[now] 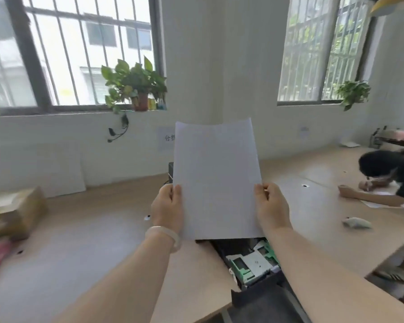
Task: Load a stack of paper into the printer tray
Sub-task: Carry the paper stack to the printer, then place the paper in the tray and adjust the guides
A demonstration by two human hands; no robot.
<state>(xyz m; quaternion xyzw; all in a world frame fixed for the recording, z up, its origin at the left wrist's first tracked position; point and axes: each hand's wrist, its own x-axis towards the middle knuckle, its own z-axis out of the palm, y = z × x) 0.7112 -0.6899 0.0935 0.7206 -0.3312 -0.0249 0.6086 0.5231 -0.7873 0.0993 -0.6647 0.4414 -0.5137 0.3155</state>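
- Head view: the stack of paper (216, 180) is held upright in the air, above the bench (84, 241) and in front of the person.
- Grip state: the left hand (167, 209) pinches the stack's left long edge and the right hand (272, 206) pinches its right long edge. Both grips are closed on the paper, thumbs on the near face, and sit in the lower half of the sheets.
- Long axis: the stack stands near vertical, short edges at top and bottom. The top edge bows slightly. The bottom edge hangs free.
- Key relation: the printer tray (254, 264) lies below the stack's bottom edge and nearer to the person, pulled open toward the bench's near edge. Its green guides and grey floor are exposed, and no paper is visible in it. The tray lies slightly right of the stack's centre, so the right hand is the nearer one.
- Judged requirement: the stack must tip from upright to flat and come down and back toward the person, with its long axis matched to the tray's length.
- Printer: its body is hidden behind the stack except for a dark corner at the stack's left edge.
- Surface: the bench is a light wood top. A cardboard box (12, 213) rests near its left edge.
- Room: white walls, barred windows, and a potted plant (135, 85) on the sill. A second person (390, 178) leans over the bench at the right edge.
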